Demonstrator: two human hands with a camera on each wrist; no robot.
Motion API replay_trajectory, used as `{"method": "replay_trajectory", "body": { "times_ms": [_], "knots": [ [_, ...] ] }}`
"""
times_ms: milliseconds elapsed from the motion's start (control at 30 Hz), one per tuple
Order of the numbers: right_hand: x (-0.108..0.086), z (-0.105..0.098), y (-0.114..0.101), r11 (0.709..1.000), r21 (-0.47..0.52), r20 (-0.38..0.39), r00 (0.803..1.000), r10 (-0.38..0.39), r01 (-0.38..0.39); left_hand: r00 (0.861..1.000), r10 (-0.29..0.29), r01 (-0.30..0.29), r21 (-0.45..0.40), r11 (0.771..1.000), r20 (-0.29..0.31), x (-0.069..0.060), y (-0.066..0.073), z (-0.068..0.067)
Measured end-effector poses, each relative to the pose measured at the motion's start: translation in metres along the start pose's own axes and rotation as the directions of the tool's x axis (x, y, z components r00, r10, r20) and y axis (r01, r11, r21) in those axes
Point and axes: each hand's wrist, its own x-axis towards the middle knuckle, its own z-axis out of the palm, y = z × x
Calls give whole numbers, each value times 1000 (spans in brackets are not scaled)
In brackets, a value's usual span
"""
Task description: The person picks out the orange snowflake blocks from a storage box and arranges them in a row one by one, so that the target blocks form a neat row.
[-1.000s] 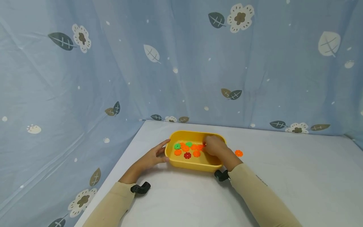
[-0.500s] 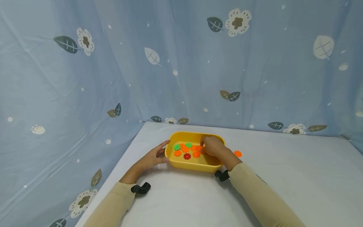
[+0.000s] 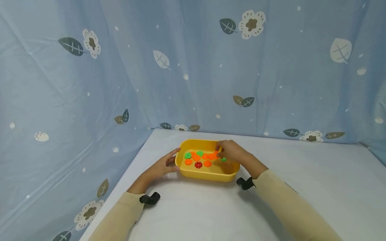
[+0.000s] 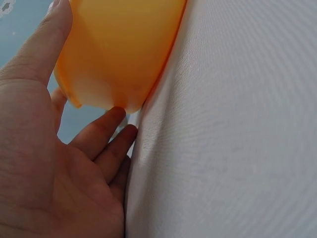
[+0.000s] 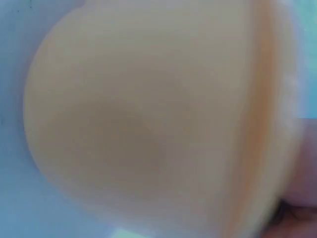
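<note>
A yellow tray (image 3: pixel 208 175) stands on the white table with several flower-shaped plastic discs inside. Among them are a red disc (image 3: pixel 198 165), a green disc (image 3: pixel 188 155) and an orange disc (image 3: pixel 207 163). My left hand (image 3: pixel 159 168) rests against the tray's left end, thumb and fingers spread apart and touching it, as the left wrist view also shows. Over the tray's right part is my right hand (image 3: pixel 231 151), fingertips beside orange discs (image 3: pixel 215 155); whether it pinches one is unclear. A green disc (image 3: pixel 223 159) shows below it. The right wrist view is blurred, the tray wall (image 5: pixel 138 119) filling most of it.
A blue patterned curtain (image 3: pixel 193 67) hangs behind and to the left of the white table (image 3: pixel 193 211). Black wrist devices (image 3: pixel 150 198) sit at both sleeve cuffs.
My right hand has drawn up and to the right, its forearm now covering the loose orange disc seen earlier beside the tray. A green disc has come into sight under it. My left hand stays put.
</note>
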Motion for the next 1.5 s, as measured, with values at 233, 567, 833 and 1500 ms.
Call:
{"method": "replay_trajectory", "body": {
  "times_ms": [233,567,833,1500],
  "knots": [
    [-15,-19,17,990,139,-25,1000,-12,16,1000,-5,6,5,1000,-30,3,0,0],
    [-36,-33,40,983,181,-103,995,17,2,999,-24,24,-1,1000,-38,2,0,0],
    [-50,-35,63,961,275,-144,986,82,-40,1000,-19,18,-6,1000,-25,4,-2,0],
    [-91,-34,119,939,328,-171,971,165,-102,1000,-22,22,-17,1000,1,-4,11,2]
  ]
}}
